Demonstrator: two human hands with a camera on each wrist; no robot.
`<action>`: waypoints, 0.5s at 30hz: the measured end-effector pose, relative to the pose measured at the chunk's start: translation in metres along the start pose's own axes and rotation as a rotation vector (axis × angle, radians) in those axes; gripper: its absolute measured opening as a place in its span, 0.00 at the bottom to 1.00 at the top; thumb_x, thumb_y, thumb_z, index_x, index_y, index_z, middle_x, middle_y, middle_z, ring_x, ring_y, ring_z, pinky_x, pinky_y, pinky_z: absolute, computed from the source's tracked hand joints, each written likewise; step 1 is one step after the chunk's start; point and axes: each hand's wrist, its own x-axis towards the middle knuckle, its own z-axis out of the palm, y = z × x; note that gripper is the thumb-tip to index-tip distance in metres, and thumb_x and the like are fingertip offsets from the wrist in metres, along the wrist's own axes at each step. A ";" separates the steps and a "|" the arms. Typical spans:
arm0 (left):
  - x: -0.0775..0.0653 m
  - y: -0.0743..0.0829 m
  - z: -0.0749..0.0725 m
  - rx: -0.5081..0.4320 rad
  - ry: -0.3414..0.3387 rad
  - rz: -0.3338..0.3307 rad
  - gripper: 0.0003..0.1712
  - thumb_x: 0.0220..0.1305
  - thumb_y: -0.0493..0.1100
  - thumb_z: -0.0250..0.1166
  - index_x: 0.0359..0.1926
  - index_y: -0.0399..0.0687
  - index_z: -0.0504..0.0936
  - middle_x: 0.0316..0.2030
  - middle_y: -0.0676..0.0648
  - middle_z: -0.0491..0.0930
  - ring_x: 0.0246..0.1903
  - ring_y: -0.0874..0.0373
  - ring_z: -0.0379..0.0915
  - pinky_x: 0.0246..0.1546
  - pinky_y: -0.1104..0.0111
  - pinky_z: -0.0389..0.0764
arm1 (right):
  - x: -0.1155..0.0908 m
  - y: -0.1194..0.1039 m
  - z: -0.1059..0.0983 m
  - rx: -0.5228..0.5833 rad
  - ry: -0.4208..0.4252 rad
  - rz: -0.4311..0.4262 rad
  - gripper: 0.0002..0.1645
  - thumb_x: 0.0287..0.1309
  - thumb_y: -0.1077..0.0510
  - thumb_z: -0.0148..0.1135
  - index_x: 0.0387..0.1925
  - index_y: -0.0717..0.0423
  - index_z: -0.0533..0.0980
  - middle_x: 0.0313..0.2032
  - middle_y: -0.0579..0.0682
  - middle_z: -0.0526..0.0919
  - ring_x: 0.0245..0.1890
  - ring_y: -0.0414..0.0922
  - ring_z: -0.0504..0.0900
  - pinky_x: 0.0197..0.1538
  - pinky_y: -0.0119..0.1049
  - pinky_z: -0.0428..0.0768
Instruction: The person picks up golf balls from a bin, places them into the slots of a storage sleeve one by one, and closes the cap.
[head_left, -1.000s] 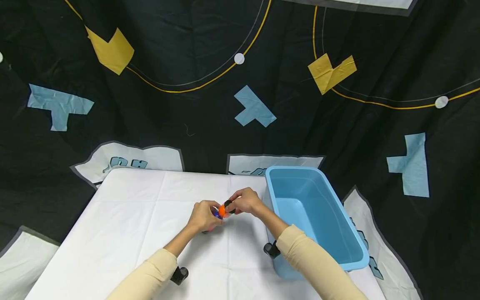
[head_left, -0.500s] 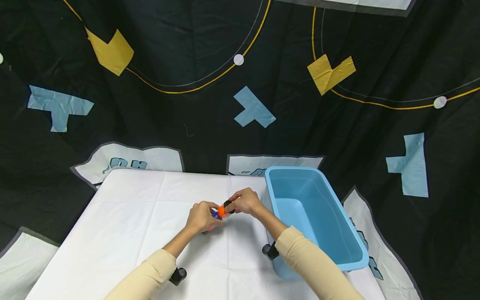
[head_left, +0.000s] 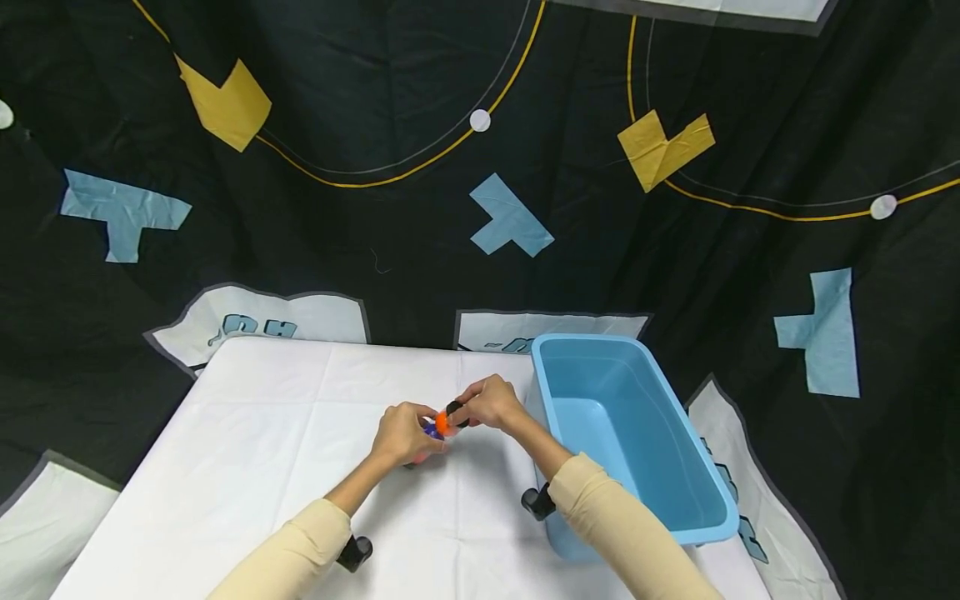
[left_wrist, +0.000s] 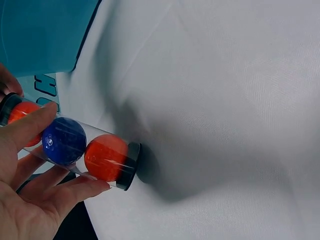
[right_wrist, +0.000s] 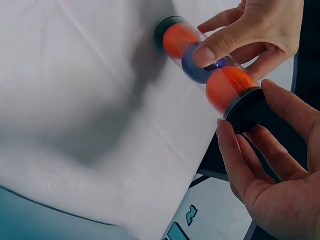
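A clear plastic tube (left_wrist: 86,145) holds a blue ball (left_wrist: 64,141) between two orange balls, one of them an orange ball (left_wrist: 106,157) near its far end. Black caps close both ends. In the head view my left hand (head_left: 405,434) grips the tube around its middle, thumb on one side and fingers on the other. My right hand (head_left: 491,402) pinches the near black cap (right_wrist: 245,109) between thumb and fingertips. The opposite black cap (right_wrist: 168,29) is untouched. The tube is tilted and appears held just above the white table, its shadow falling on the cloth.
A light blue plastic tub (head_left: 542,400) stands at the table's right side, beside my right forearm. White cloth covers the table (head_left: 255,417). Behind it hangs a black backdrop (head_left: 360,250) with tape pieces and cords.
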 end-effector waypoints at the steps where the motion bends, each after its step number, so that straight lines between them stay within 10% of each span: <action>1: 0.000 0.000 0.000 -0.004 0.001 -0.003 0.28 0.36 0.46 0.87 0.43 0.45 0.91 0.33 0.46 0.90 0.33 0.53 0.84 0.37 0.60 0.83 | 0.000 -0.001 0.000 -0.002 0.001 -0.007 0.17 0.42 0.56 0.83 0.37 0.56 0.88 0.37 0.54 0.88 0.35 0.55 0.89 0.32 0.32 0.77; 15: -0.003 0.002 -0.001 -0.029 -0.003 -0.006 0.28 0.35 0.44 0.87 0.43 0.45 0.91 0.34 0.45 0.90 0.34 0.53 0.85 0.39 0.59 0.83 | 0.000 0.000 0.001 -0.013 -0.008 0.015 0.16 0.39 0.57 0.84 0.33 0.58 0.88 0.32 0.53 0.88 0.34 0.55 0.90 0.32 0.31 0.81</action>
